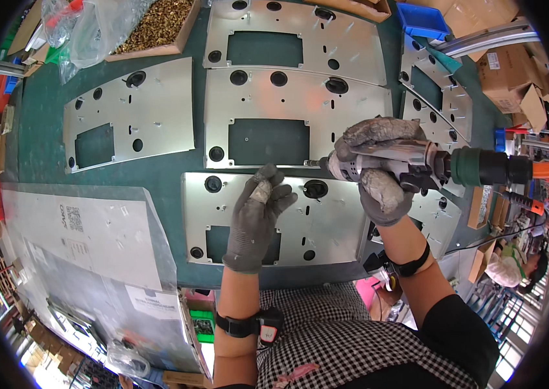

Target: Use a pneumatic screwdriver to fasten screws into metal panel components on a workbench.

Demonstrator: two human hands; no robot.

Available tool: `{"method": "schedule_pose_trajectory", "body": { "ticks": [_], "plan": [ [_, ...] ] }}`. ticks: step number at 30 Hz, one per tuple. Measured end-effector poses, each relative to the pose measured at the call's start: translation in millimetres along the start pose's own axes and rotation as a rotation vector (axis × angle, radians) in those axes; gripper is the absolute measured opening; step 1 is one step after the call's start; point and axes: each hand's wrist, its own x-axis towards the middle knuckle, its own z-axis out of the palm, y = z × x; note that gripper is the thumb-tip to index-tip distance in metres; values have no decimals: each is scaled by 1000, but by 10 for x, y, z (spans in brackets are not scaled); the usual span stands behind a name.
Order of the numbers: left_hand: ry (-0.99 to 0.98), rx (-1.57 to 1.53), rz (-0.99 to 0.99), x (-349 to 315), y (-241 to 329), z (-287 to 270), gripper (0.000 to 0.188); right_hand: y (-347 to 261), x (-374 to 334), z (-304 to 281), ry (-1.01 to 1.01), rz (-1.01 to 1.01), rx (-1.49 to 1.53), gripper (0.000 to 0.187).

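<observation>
Grey-gloved, the right hand [381,165] was closed around a power screwdriver [417,165] held level, its long axis running left to right with the bit pointing left toward the left hand [258,217]. That left hand rested on the nearest metal plate [339,227], fingertips pinched near the plate's top edge, apparently on something too small to make out, just beside the bit's tip. The plate lay directly under both hands on the green table [41,123], with more plates [128,110] beyond them.

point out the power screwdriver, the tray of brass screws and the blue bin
power screwdriver [391,162]: head view, on its silver body
tray of brass screws [157,26]: head view, on the screw heap
blue bin [422,19]: head view, on its front wall
</observation>
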Motion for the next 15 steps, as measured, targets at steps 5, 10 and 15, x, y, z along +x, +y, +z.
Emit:
{"method": "schedule_pose_trajectory", "body": {
  "ticks": [5, 10, 15],
  "plan": [
    [37, 66, 75, -109, 126, -84, 33, 48, 191, -97, -549, -103, 478, 64],
    [-56, 18, -3, -92, 19, -282, 36, 203, 142, -162, -503, -146, 292, 51],
    [39, 58, 15, -180, 27, -12, 30, 107, 93, -65, -227, -61, -33, 52]
  ]
}}
